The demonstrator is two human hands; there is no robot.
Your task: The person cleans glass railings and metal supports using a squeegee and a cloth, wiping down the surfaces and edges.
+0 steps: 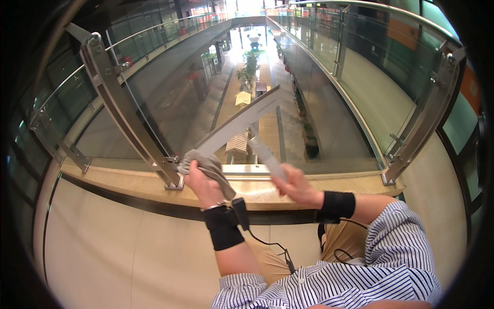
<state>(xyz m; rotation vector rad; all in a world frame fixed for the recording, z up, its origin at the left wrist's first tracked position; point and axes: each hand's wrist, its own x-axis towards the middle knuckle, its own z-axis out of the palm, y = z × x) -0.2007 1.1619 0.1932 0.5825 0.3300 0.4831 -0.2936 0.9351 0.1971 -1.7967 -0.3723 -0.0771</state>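
My right hand (295, 185) is closed round the pale handle of a window squeegee (239, 123), whose long blade slants up to the right in front of the glass panel (173, 116). A grey-brown cloth (212, 172) is bunched in my left hand (202, 185), at the lower left end of the blade. The cloth hides part of that end. Both hands are above the stone ledge at the foot of the glass. Black bands wrap both wrists.
Steel railing posts stand at the left (127, 112) and right (424, 112) of the panel. The beige stone ledge (146, 181) runs along its foot. Behind the glass, a lower floor lies far below. A black cable (270, 243) hangs near my left wrist.
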